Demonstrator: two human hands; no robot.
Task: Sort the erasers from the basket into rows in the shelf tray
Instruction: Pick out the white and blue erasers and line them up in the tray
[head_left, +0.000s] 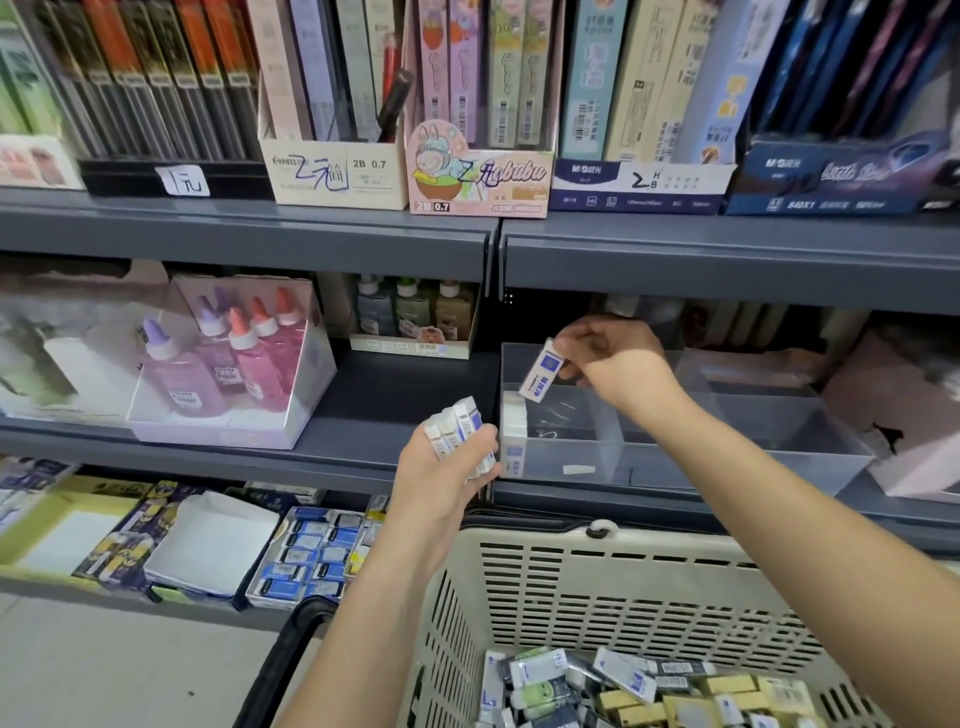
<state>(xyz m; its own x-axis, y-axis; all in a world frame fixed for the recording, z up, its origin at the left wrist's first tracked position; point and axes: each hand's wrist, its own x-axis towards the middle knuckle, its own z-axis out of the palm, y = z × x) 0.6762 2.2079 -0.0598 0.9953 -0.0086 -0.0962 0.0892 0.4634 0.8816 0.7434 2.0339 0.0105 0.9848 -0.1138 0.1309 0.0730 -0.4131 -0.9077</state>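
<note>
My right hand (610, 358) pinches one white eraser with a blue label (541, 371), tilted above the left compartment of the clear shelf tray (727, 457). A short row of white erasers (514, 421) stands against that compartment's left wall. My left hand (441, 467) holds a stack of several white and blue erasers (457, 428) just left of the tray. Below, the beige plastic basket (597, 587) holds a heap of loose erasers (639, 691), white, blue, green and tan.
The grey shelf above (727, 254) overhangs the tray. Bottles of glue in a clear box (228, 364) stand to the left. A pink box (904, 415) sits right of the tray. Trays of boxed erasers (311, 561) lie on the lower shelf.
</note>
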